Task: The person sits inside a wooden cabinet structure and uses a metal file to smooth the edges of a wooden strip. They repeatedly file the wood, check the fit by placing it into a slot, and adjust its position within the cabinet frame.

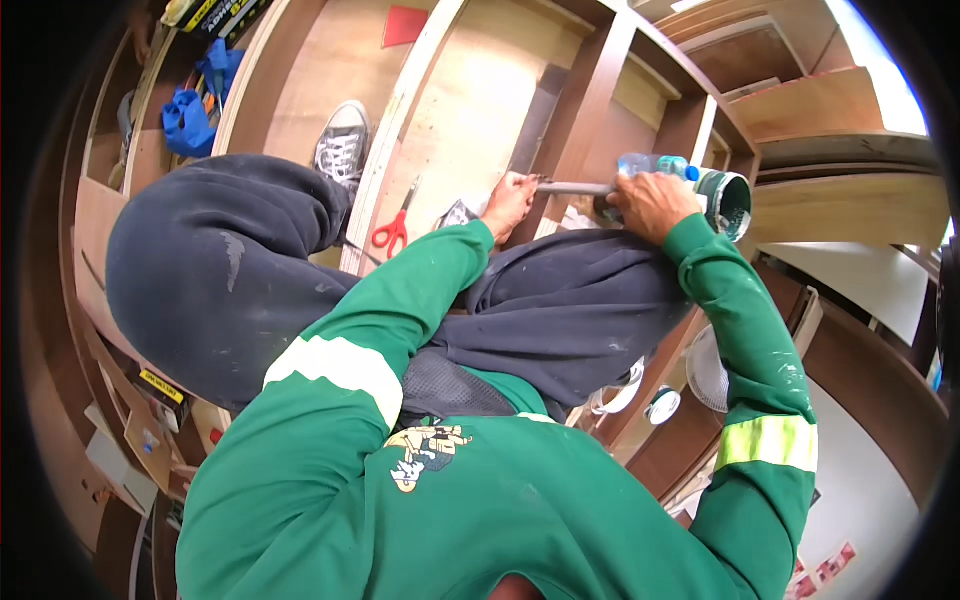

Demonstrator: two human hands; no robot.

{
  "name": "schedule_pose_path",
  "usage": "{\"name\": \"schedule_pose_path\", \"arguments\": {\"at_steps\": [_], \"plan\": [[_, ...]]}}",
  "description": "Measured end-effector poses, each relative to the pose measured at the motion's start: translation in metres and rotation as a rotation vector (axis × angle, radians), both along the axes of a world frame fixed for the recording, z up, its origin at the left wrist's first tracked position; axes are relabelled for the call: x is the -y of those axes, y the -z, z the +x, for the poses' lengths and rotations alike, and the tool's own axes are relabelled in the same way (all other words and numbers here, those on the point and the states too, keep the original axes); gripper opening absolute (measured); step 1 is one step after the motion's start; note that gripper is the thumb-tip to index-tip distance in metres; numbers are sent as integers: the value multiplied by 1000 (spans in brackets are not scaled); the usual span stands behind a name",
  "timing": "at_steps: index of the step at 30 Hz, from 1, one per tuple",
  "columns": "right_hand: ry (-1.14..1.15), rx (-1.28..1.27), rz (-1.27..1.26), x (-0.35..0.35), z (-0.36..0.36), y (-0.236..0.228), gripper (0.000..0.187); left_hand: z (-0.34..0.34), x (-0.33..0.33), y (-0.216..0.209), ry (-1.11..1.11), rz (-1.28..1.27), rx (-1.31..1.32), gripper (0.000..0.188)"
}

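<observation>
Two ends of a grey rod are held above the wooden frame, toward its right edge: one pinched in the left grip, one wrapped by the right grip, presumably for steadiness. Red-handled scissors are set inside the frame, seemingly for reach. Rod: slim, smooth-looking; frame edges: pale, raw.

Blk/ylw box: lettering, partly unclear.

Grey rod, apparently metal, between left hand and right hand
</observation>
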State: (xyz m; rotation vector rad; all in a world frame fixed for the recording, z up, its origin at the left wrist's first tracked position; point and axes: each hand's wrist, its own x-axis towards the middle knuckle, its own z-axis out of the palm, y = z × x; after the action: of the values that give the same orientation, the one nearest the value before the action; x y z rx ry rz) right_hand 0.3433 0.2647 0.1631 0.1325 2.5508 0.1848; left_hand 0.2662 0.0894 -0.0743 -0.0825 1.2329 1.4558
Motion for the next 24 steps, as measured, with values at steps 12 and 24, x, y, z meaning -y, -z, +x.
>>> {"name": "schedule_pose_path", "arguments": {"at_steps": [12,24], "plan": [[77,-8,49,12,7,-6,28,5,-2,-9,55,16,-71,26],[231,0,12,21,15,-39,33,-19,-12,-17,108,104,-39,37]]}}
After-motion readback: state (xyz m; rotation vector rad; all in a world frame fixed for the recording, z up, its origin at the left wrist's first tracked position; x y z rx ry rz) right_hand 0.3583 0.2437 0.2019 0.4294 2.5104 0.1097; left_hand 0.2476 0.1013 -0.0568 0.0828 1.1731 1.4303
